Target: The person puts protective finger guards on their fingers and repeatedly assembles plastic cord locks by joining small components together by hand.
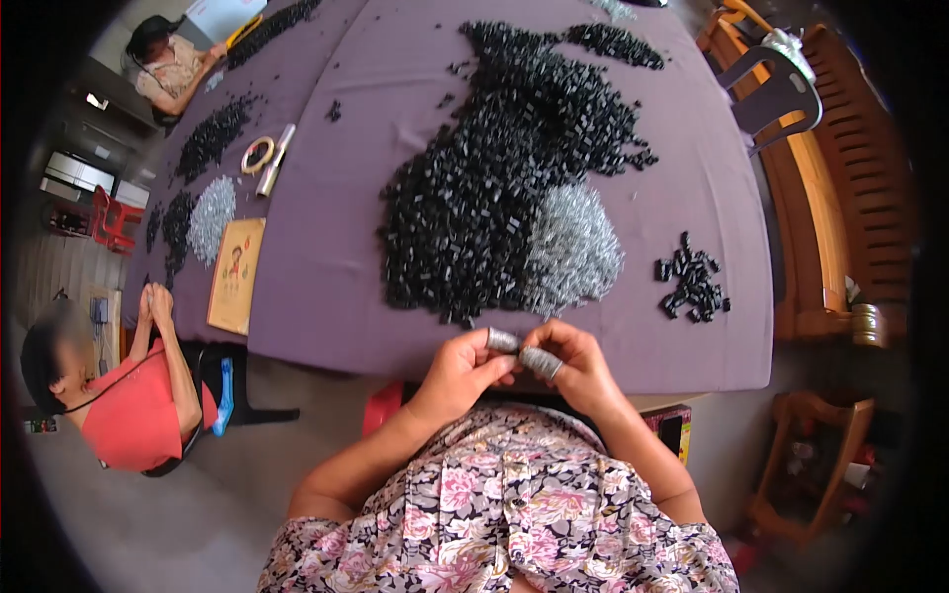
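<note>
My left hand (465, 368) and my right hand (571, 364) meet at the table's front edge, fingertips pinched together. Grey tape or a cover wraps a finger on each hand. Whatever lies between the fingertips is too small and hidden to make out. Just beyond my hands spreads a large heap of small black parts (465, 217). A pile of small silvery, clear-looking pieces (578, 247) borders its right front side. Off to the right sits a separate small group of black parts (692, 282).
Left on the purple-grey tablecloth (326, 267) are a yellow booklet (235, 277), a tape roll (257, 155) and a pale tube (276, 160). A person in red (138, 405) works at the left; another person (173, 69) sits farther back. A dark chair (776, 94) stands at right.
</note>
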`<state>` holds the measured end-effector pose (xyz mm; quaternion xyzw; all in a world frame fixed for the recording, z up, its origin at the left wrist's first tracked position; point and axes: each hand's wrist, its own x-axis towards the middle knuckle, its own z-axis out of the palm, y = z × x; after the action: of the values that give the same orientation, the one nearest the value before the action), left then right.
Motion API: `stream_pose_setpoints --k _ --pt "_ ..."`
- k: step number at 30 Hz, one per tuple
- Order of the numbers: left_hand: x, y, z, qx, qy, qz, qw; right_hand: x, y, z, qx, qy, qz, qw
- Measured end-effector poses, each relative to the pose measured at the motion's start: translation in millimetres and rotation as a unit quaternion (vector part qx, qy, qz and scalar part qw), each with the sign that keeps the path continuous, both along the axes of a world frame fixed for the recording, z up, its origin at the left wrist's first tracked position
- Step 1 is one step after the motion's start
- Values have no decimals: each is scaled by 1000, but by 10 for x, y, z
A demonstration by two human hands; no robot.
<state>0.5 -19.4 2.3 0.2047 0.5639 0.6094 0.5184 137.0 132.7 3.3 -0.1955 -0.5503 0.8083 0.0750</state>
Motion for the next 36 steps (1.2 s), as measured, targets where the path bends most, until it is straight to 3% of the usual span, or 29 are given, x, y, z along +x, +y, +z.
stream_pose_setpoints --k 4,24,36 --pt "-13 36 -11 -5 -5 -20 1000 15 54 27 40 -63 8 997" --pt "-20 8 33 6 29 -31 999 -14 103 183 96 -53 40 993" --pt "-15 34 12 7 24 -46 999 47 117 144 69 -35 26 997"
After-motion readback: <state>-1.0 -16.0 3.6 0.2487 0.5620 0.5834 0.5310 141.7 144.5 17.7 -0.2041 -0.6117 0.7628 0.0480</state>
